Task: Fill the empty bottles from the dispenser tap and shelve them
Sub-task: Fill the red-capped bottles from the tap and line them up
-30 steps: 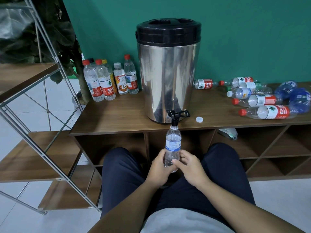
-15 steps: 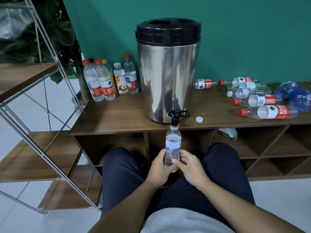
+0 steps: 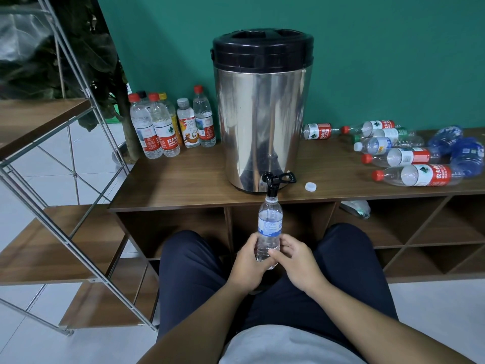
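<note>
The left hand [image 3: 248,261] wraps round the low part of a small bottle [image 3: 269,227]. The right hand [image 3: 295,261] holds the same bottle, its thumb pressed on the front. The bottle stands upright, its open mouth right under the black tap [image 3: 273,181] of the big silver dispenser [image 3: 262,111]. The dispenser sits on the desk [image 3: 183,179]. A white cap [image 3: 310,186] lies near the tap. Capped bottles stand at the left [image 3: 168,127], and others lie at the right [image 3: 409,157].

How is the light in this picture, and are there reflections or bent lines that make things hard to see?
Head view: even, soft indoor light. The steel dispenser mirrors the room in vertical streaks, with its tap doubled in the reflection. The wide lens bows the shelf frame at the left edge. The bottle held under the tap is sharp; its water level is hard to read.
</note>
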Demonstrator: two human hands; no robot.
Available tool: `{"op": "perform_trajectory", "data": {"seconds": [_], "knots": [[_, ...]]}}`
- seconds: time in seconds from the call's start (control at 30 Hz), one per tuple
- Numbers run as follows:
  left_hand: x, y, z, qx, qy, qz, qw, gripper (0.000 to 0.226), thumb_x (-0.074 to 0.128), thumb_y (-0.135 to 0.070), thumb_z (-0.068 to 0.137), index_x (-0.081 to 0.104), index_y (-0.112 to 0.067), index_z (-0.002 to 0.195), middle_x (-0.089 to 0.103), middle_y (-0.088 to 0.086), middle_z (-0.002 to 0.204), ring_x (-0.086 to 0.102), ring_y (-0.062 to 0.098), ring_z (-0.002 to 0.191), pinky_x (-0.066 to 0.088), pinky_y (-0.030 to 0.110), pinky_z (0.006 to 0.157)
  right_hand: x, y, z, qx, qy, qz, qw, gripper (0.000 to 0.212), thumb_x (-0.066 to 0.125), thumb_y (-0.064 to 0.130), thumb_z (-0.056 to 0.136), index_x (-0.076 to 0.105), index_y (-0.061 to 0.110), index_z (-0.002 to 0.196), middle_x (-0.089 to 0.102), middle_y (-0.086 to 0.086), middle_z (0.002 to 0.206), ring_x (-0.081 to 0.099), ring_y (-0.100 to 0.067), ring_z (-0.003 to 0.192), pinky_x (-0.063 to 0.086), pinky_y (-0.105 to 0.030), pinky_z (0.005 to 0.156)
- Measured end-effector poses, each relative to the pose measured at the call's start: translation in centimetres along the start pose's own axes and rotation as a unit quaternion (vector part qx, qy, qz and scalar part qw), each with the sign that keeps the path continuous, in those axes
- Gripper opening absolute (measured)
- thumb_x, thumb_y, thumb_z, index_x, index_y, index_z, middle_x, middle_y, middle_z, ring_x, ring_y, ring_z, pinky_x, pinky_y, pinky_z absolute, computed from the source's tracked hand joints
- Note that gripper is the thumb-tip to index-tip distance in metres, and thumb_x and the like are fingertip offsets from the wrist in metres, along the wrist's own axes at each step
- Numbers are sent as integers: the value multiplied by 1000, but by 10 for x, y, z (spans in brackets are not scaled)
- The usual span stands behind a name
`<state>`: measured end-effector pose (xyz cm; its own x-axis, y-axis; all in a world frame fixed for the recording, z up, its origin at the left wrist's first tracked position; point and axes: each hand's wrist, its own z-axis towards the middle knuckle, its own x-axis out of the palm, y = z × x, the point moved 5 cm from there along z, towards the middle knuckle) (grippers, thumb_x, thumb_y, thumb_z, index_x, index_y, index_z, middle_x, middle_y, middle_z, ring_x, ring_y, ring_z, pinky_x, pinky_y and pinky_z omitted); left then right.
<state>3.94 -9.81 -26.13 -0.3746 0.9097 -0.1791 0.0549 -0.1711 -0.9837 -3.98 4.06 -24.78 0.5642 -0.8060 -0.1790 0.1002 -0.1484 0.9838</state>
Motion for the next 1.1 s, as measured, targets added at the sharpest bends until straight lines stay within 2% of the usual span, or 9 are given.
{"op": "perform_trajectory", "data": {"seconds": [0.53,0.77,1.1], "knots": [[-1,0,1,4,0,7,1000,51,90,-18,92,67,-29,136,81,-3,125,79,20,115,63,54,104,0,-2,1,-5,3,2,1000,38,75,0,100,73,18,133,83,3,120,78,-16,115,60,-40,106],[-1,-1,0,4,2,13,1000,52,89,-15,93,66,-30,137,80,-6,125,78,17,115,63,50,105,0,-2,1,-4,6,3,1000,36,74,0,101,73,19,132,83,2,120,79,-18,115,61,-41,104],[0,0,0,1,5,13,1000,55,89,-17,92,65,-30,140,80,-5,126,78,17,117,63,52,106,0,-1,0,-6,2,5,1000,36,75,-1,100,74,18,131,83,3,120,79,-16,115,61,-38,104]]}}
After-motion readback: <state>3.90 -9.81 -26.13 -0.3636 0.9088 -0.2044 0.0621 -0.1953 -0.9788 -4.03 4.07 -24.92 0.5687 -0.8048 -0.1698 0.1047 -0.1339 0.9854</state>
